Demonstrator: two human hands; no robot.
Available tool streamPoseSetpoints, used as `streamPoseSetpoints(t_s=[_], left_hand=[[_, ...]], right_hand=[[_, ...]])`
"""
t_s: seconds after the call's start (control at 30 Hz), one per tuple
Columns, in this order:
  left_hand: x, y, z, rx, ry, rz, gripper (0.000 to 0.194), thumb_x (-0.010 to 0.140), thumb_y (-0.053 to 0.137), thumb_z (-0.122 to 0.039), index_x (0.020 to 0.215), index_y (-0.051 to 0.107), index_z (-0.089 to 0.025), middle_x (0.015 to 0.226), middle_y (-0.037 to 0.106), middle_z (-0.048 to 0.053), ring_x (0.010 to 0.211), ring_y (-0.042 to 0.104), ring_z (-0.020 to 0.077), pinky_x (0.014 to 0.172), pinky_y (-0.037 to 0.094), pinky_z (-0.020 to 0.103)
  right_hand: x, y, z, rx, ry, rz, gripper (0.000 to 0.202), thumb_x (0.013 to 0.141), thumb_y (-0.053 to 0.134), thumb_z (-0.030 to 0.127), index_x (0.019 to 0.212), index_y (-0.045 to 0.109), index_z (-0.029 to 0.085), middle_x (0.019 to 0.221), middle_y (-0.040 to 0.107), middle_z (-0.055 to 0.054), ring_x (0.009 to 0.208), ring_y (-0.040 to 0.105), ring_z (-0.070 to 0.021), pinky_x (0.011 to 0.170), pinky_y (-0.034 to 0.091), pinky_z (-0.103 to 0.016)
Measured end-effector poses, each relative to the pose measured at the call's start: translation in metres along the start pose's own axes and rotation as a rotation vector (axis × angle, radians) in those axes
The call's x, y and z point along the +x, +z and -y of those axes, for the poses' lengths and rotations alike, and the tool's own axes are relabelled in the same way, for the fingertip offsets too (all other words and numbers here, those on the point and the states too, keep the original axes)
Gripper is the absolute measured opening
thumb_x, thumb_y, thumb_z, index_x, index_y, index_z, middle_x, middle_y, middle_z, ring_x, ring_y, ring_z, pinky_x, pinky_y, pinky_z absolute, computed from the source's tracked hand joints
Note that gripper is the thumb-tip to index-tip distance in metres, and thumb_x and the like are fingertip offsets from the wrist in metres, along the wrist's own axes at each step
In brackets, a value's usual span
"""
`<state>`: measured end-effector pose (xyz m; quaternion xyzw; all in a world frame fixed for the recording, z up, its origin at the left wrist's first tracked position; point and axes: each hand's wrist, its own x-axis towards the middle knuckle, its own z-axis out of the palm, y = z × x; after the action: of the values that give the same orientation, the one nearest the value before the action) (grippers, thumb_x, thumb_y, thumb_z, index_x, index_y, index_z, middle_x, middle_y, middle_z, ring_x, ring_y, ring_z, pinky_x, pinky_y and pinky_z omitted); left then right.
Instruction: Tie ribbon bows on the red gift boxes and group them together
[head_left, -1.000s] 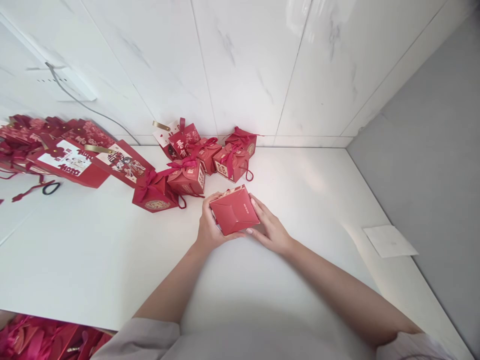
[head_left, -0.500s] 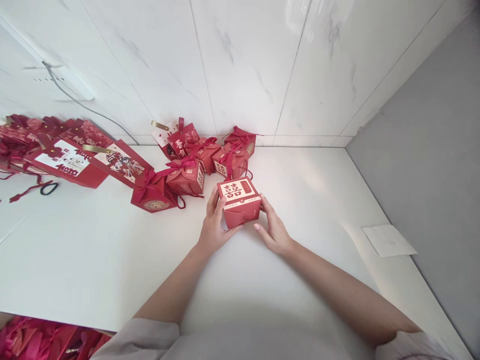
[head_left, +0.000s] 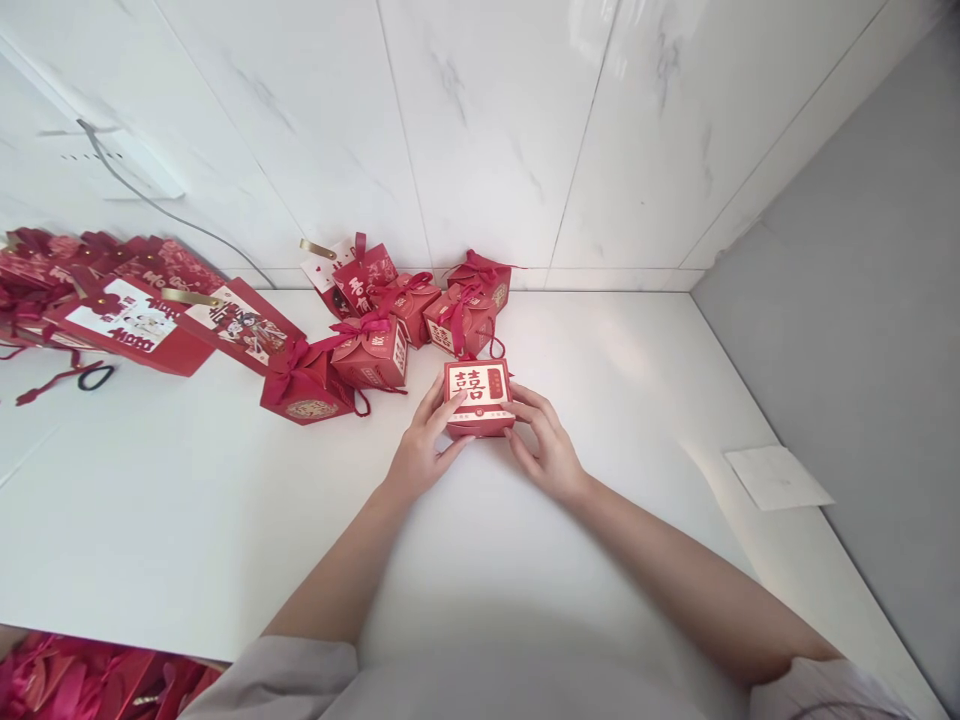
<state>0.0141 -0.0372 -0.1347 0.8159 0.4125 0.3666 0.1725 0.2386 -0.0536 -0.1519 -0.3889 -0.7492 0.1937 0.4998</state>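
Between my two hands a small red box (head_left: 478, 395) rests on the white table, its cream top panel with red characters facing up. My left hand (head_left: 421, 445) grips the box's left side, thumb near the lower front corner. On the right side my right hand (head_left: 547, 447) holds it too, fingers on the top edge and thumb by the front. A ribbon end shows behind the box. Just beyond stands a red box with a ribbon bow (head_left: 459, 320).
Several ribboned red boxes (head_left: 371, 352) and red gift bags (head_left: 244, 325) fill the back and left of the white table (head_left: 600, 560). A grey cable (head_left: 172, 217) hangs along the wall. A white card (head_left: 776, 477) lies at right; red items (head_left: 97, 680) sit lower left.
The box has tipped and turned to sit squarer, so its front face shows less. My right fingers have moved onto its top edge.
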Motion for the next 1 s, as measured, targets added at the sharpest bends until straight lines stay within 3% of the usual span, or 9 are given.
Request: streamPoseSetpoints(t_s=[0.37,0.5,0.57,0.67,0.77,0.87,1.0], left_hand=[[-0.003,0.004,0.006,-0.004,-0.003,-0.058,0.051,0.091,0.059,-0.026,0.14,0.048,-0.033,0.159,0.028,0.004,0.135,0.046,0.0279,0.107,0.049,0.043],[-0.003,0.003,0.005,-0.015,-0.007,-0.063,0.048,0.094,0.054,-0.023,0.14,0.049,-0.033,0.158,0.03,0.004,0.139,0.041,0.0272,0.108,0.048,0.043],[-0.003,0.004,0.005,-0.072,-0.055,-0.069,0.057,0.092,0.057,-0.026,0.146,0.04,-0.032,0.157,0.032,0.005,0.139,0.041,0.0281,0.105,0.051,0.042],[-0.004,0.006,0.008,-0.203,-0.19,-0.069,0.08,0.085,0.066,-0.034,0.153,0.024,-0.028,0.151,0.043,0.009,0.131,0.051,0.0293,0.09,0.061,0.04],[-0.005,0.008,0.012,-0.23,-0.28,-0.06,0.071,0.083,0.068,-0.038,0.147,0.039,-0.024,0.137,0.058,0.008,0.113,0.064,0.0269,0.085,0.063,0.04],[-0.006,0.008,0.014,-0.227,-0.313,-0.071,0.062,0.083,0.068,-0.039,0.14,0.049,-0.022,0.13,0.063,0.008,0.1,0.07,0.0246,0.083,0.064,0.041],[-0.006,0.007,0.014,-0.296,-0.25,-0.083,0.061,0.084,0.066,-0.041,0.139,0.047,-0.021,0.133,0.059,0.01,0.114,0.063,0.0277,0.087,0.061,0.042]], right_hand=[[0.0,0.001,0.0,-0.016,0.0,-0.005,0.044,0.092,0.049,0.014,0.133,0.044,0.028,0.146,0.041,-0.012,0.135,0.043,-0.0267,0.107,0.046,-0.053],[0.0,-0.001,-0.002,-0.011,0.006,0.019,0.047,0.091,0.046,0.01,0.134,0.043,0.028,0.146,0.04,-0.012,0.136,0.042,-0.0262,0.108,0.044,-0.053],[0.0,-0.002,-0.003,-0.01,0.012,0.03,0.048,0.09,0.044,0.009,0.134,0.044,0.028,0.146,0.04,-0.011,0.136,0.042,-0.0263,0.108,0.044,-0.054],[0.0,-0.003,-0.004,-0.004,0.013,0.036,0.048,0.091,0.043,0.008,0.134,0.044,0.029,0.145,0.041,-0.011,0.136,0.042,-0.026,0.107,0.045,-0.053],[0.0,-0.003,-0.005,0.022,0.011,0.036,0.047,0.092,0.043,0.009,0.134,0.044,0.029,0.145,0.04,-0.011,0.137,0.041,-0.0254,0.105,0.049,-0.05],[-0.001,-0.002,-0.004,0.022,0.011,0.035,0.045,0.093,0.043,0.01,0.134,0.045,0.03,0.145,0.04,-0.011,0.137,0.042,-0.0255,0.103,0.051,-0.05],[-0.001,-0.003,-0.002,-0.02,-0.011,0.008,0.042,0.092,0.046,0.013,0.131,0.047,0.03,0.143,0.042,-0.012,0.134,0.045,-0.0274,0.105,0.047,-0.054]])
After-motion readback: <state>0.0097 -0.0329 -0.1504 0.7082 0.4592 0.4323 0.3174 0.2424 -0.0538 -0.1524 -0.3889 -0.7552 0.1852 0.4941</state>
